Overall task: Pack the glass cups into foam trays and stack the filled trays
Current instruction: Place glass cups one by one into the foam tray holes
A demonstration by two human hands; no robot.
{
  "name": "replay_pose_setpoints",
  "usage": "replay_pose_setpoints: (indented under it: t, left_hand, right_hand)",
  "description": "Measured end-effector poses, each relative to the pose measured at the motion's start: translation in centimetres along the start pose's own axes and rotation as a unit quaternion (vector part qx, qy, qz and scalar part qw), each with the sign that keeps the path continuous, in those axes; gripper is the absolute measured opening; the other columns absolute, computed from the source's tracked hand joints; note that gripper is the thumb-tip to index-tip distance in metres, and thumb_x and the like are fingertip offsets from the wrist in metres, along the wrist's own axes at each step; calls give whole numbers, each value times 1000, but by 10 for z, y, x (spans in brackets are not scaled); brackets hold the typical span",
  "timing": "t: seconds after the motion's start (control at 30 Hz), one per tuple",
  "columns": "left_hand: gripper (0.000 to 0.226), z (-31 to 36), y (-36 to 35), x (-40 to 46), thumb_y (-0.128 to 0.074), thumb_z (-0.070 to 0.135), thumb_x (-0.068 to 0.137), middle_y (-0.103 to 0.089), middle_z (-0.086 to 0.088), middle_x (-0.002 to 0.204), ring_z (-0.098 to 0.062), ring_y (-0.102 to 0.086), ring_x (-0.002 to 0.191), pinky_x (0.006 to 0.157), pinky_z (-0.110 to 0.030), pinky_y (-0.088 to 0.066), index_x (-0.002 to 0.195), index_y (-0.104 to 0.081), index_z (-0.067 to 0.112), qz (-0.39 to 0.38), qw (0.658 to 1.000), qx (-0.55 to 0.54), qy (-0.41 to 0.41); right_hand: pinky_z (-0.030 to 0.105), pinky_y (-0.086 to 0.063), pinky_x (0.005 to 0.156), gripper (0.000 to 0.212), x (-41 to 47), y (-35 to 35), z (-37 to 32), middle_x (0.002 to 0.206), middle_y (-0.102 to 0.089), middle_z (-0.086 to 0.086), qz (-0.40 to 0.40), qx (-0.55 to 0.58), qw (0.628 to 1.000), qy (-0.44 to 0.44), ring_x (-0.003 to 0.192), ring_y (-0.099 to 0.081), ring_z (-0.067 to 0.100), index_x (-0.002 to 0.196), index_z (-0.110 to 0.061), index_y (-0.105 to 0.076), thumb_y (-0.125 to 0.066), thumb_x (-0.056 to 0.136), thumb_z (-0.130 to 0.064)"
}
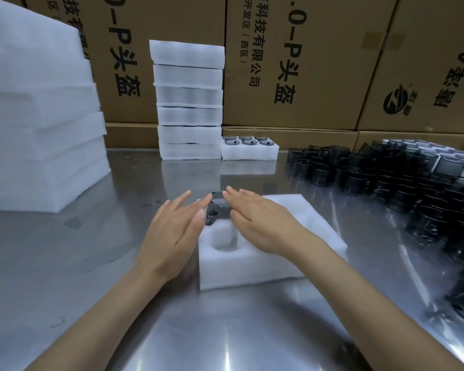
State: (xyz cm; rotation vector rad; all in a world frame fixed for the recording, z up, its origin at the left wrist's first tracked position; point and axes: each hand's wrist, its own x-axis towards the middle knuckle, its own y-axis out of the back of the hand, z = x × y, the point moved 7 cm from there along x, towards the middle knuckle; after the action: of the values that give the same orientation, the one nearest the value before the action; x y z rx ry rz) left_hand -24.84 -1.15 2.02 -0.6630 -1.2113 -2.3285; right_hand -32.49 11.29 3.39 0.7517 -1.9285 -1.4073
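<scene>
Steel table (65,250), cartons behind. Head view: foam tray (292,253) centre; left hand (174,226) and right hand (260,223), fingers straight, flank a dark glass cup (216,207) in a far pocket. Best to press evenly, rim level; spare cups (386,172) wait right.

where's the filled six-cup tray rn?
Head view: the filled tray sits at the back of the steel table, centre-right, touching the right side of the tall tray stack, below the cardboard boxes.
</scene>
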Motion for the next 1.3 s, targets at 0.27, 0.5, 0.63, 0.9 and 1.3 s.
replay_pose_setpoints:
  t: [0.27, 0.5, 0.63, 0.9, 1.3]
  left_hand:
    - [65, 8, 4, -2, -15, 52, 89, -60, 12, 127, -16, -39, 134, 110, -39, -23, 124, -62, 23, 28, 995, 100, 1]
    - [61, 16, 8, -2, -24, 47, 89, -66, 4, 119, -25, -51, 124, 105, -46, -31, 114, -70, 15, 20, 990, 137, -34]
    - [61, 17, 9, -3, -27, 48, 87, -67, 2, 119, -26, -53, 121, 104, -48, -32, 113, -70, 13, 18, 989, 140, -43]
    - [68, 9, 3, -12, -17, 52, 88, -47, 11, 136, -18, -44, 127, 109, -46, -24, 133, -53, 16, 12, 996, 75, -39]
    - [54, -38, 4, -4, -18, 59, 90, -49, 10, 128, -10, -44, 120, 102, -20, -30, 127, -48, 32, 49, 994, -97, 15]
  right_hand:
    - [29, -15, 113, 51, 1, -6, 0, 157, -13, -17, -33, 14, 999, -11, 144, -10, 5, 150, -31, -18, -24, 100, -27]
    - [41, -6, 117, 52, 4, -10, -4, 159, -6, -13, -71, -29, 997, -21, 146, -5, 10, 151, -27, -18, -23, 99, -36]
    - [43, -1, 116, 54, 5, -12, -5, 159, -4, -13, -68, -31, 997, -34, 146, -1, 10, 151, -27, -15, -21, 100, -42]
    - [31, -39, 87, 29, -45, 31, -18, 94, -71, 1, 371, 6, 929, -8, 98, -61, 21, 101, -14, -71, -46, 92, -26]
    - [62, 7, 110, 56, -143, 52, 102, 156, -14, 14, 277, -67, 842, -457, 143, 2, 35, 143, -14, -34, -48, 91, -28]
